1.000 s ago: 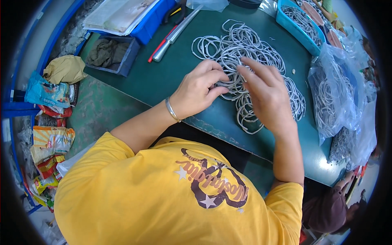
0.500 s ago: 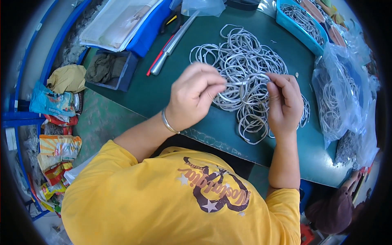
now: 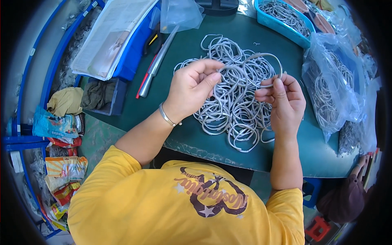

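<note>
A pile of grey looped cords (image 3: pixel 234 106) lies on the green table (image 3: pixel 188 134). My left hand (image 3: pixel 192 87) pinches one end of a grey cord (image 3: pixel 257 57) above the pile. My right hand (image 3: pixel 283 102) grips the other end, and the cord arches between the two hands in a loop. A metal bangle sits on my left wrist.
A blue basket (image 3: pixel 281 18) of cords stands at the back right. A clear plastic bag (image 3: pixel 330 85) with more cords lies at the right. Pens and a tool (image 3: pixel 157 61), a blue tray with papers (image 3: pixel 118 36) and a small bin (image 3: pixel 102 96) are at the left.
Both hands have risen off the pile and drawn apart, pulling one cord out into an arched loop between them.
</note>
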The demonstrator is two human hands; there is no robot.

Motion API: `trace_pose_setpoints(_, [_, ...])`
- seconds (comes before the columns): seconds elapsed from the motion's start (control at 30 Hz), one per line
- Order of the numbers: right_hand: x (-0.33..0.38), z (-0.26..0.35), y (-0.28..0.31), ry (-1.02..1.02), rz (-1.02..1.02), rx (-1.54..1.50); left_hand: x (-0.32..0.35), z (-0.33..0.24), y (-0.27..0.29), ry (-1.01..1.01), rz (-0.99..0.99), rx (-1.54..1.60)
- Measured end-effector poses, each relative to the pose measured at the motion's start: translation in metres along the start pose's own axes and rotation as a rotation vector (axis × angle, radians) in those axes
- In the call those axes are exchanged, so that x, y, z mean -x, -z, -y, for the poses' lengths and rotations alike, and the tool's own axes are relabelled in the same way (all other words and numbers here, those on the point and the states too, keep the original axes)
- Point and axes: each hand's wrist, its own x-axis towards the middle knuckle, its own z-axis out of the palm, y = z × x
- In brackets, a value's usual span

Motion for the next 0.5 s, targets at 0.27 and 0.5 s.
trace_pose_setpoints(0.27, [0.003,-0.002,-0.002,-0.091,0.073,-0.125,0.006,0.000,-0.008,-0.142,0.069,-0.206])
trace_pose_setpoints(0.5, [0.007,-0.009,-0.006,-0.001,0.179,0.030,0.006,0.001,-0.004,-0.313,0.054,-0.232])
